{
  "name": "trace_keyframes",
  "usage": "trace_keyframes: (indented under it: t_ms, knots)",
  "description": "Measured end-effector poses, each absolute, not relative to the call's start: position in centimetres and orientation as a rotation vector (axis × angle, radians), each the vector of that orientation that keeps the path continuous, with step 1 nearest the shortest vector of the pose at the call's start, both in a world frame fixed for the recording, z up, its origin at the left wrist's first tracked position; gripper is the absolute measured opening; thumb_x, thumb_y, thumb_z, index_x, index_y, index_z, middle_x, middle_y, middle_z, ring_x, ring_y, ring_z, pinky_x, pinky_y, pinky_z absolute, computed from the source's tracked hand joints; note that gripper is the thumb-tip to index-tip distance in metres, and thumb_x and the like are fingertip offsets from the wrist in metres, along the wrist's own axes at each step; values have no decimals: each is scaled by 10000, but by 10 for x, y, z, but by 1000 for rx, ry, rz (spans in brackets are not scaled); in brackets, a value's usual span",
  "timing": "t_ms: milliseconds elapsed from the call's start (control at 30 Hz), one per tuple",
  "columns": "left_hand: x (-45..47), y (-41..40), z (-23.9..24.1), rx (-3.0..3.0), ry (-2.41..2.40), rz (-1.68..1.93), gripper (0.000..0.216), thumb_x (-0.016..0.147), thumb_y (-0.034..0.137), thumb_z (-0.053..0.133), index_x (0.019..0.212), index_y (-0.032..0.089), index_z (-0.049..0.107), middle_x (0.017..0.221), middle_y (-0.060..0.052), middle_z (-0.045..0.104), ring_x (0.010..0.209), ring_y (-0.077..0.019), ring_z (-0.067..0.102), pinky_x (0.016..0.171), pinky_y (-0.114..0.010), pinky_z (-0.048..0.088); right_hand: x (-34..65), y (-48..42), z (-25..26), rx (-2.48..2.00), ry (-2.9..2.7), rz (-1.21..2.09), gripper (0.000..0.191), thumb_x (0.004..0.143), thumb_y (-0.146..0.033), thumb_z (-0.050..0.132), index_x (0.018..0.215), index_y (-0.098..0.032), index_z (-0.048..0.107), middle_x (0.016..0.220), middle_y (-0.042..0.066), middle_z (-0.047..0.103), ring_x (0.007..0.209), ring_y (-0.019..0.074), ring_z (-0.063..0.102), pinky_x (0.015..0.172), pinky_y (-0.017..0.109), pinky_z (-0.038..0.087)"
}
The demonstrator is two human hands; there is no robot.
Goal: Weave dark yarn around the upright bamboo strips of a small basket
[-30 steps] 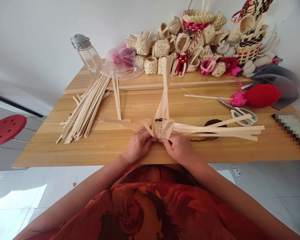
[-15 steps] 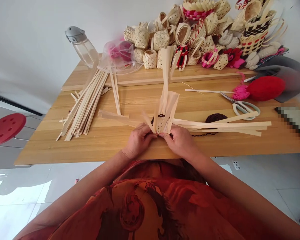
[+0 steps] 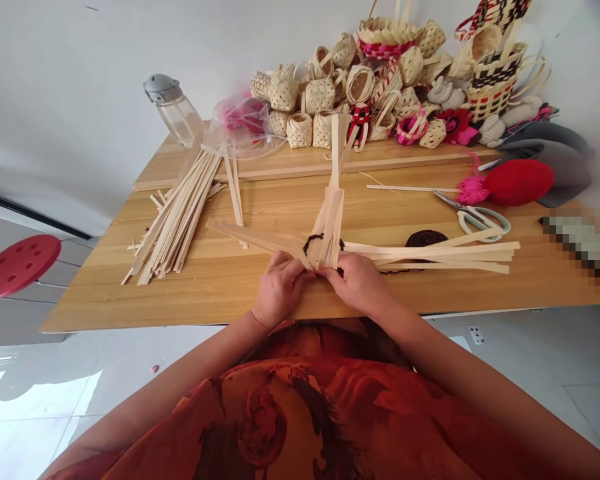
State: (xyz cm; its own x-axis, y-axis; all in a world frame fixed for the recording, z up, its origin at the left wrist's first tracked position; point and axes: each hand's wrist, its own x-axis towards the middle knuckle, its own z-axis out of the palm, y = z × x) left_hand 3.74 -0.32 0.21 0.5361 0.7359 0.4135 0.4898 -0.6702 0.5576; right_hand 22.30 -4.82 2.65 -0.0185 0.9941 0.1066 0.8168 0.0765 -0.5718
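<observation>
Pale wood strips (image 3: 333, 217) radiate from a small woven base near the table's front edge, some standing up, others lying out to both sides. Dark brown yarn (image 3: 312, 239) loops round that base. My left hand (image 3: 279, 287) is closed at the base's near left corner, its fingertips pinching the strips there. At the near right corner my right hand (image 3: 356, 280) pinches the strips and the yarn edge between thumb and finger. Upright strips and my fingers hide most of the woven base. To the right, a dark yarn ball (image 3: 426, 239) lies partly beneath the side strips.
A bundle of loose strips (image 3: 183, 220) lies at left, near a clear bottle (image 3: 177, 117). Many small woven baskets (image 3: 320, 95) are piled along the back wall. Scissors (image 3: 475, 215), a red ball (image 3: 520, 181) and pink yarn (image 3: 473, 191) lie at right. A red stool (image 3: 20, 265) stands beyond the table's left side.
The upright strips nearest me have been drawn together and now lean away over the base. Both hands remain at the near edge. The camera view has shifted slightly.
</observation>
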Motion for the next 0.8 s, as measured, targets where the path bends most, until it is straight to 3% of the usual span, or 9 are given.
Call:
trace_keyframes:
  t_ms: [233, 433, 600, 800]
  knots:
    - [37, -8, 3, 2138, 1158, 814, 69, 881, 212, 661, 880, 215, 729, 835, -9, 761, 763, -181, 693, 749, -290, 530, 224, -51, 25, -1767, -1873, 510, 178, 920, -261, 632, 812, -159, 729, 855, 89, 734, 786, 209, 655, 671, 284, 387]
    - [31, -6, 4, 1998, 1003, 770, 119, 900, 260, 647, 941, 225, 753, 982, -19, 788, 866, -186, 726, 821, -299, 565, 225, -49, 19, -1801, -1827, 482, 229, 903, -290, 649, 719, -165, 701, 745, 58, 699, 651, 170, 588, 596, 277, 327]
    - [26, 1, -1, 1982, 962, 767, 120, 906, 259, 649, 939, 221, 757, 923, -13, 782, 838, -173, 721, 797, -285, 561, 225, -50, 20, -1783, -1796, 541, 194, 909, -296, 649, 796, -169, 743, 777, 61, 712, 689, 180, 605, 623, 280, 354]
    - [28, 6, 2, 1948, 946, 734, 90, 874, 182, 654, 872, 206, 741, 862, -10, 757, 822, -164, 704, 766, -263, 542, 225, -50, 24, -1804, -1803, 539, 267, 903, -310, 654, 677, -169, 677, 698, 42, 667, 613, 160, 549, 586, 285, 313]
